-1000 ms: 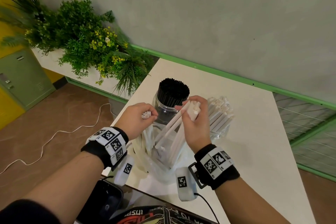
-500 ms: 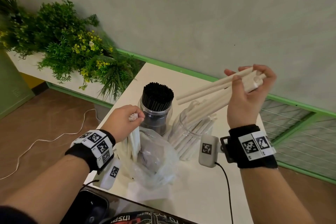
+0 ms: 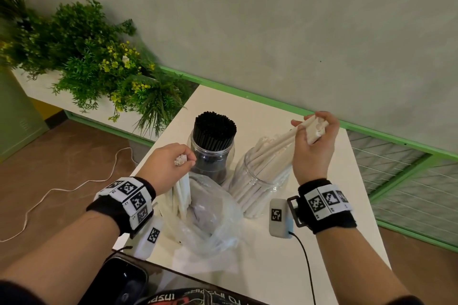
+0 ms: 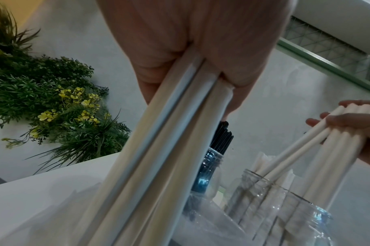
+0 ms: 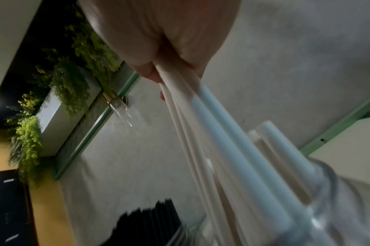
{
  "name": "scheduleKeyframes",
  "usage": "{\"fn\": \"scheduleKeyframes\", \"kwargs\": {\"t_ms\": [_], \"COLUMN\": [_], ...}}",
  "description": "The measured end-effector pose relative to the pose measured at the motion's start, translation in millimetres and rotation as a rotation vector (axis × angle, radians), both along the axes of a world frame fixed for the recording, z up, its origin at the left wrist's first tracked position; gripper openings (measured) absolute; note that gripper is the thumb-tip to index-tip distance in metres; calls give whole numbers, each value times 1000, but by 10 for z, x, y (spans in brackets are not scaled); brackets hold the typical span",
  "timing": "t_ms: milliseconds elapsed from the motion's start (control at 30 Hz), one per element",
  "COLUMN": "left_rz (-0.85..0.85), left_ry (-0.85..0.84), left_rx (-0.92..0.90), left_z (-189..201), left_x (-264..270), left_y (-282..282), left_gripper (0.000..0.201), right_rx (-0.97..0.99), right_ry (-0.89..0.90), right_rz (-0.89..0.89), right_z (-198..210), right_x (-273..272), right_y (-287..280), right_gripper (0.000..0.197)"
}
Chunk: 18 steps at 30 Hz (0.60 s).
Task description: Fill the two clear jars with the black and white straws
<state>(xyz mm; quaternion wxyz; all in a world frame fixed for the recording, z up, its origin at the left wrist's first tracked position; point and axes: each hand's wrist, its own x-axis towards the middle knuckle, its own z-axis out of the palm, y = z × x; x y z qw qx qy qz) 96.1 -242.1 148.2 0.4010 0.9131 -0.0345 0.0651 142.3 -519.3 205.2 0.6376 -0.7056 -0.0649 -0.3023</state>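
Two clear jars stand side by side on the white table (image 3: 322,242). The left jar (image 3: 212,159) is packed with black straws (image 3: 214,131). The right jar (image 3: 257,181) holds several white straws. My right hand (image 3: 314,141) grips a bundle of white straws (image 3: 285,140) by the top, their lower ends slanting into the right jar's mouth (image 4: 264,179). My left hand (image 3: 168,163) grips a few white straws (image 4: 158,149) upright by their tops, their lower ends in a clear plastic bag (image 3: 210,220).
Leafy plants with yellow flowers (image 3: 99,64) fill a planter left of the table. A grey wall with a green strip (image 3: 247,96) runs behind. A white cable (image 3: 49,195) lies on the brown floor. A wire mesh panel (image 3: 401,181) sits at right.
My right hand carried the white straw bundle up and right from the bag, then lowered its ends into the right jar. The left hand stayed at the bag with its straws.
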Motion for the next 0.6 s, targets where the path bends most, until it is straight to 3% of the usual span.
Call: {"fn": "scheduleKeyframes", "kwargs": {"t_ms": [167,433,600], "left_rz": [-3,-2,-2], "left_ry": [0,-8,-6], "left_rx": [-6,7,16], "left_z": [-7,-9,-4], "left_x": [-1,14,31], "left_y": [0,14,23], "left_gripper": [13,12,10], "right_rx": [-9,-331,-503], "right_ry": [114,324,321], "right_rz": [50,197,107], "right_z": [-327,-625,-643], "right_x": [-7,24,26], "right_y": [157,45,-61], "right_gripper": [39,29,26]}}
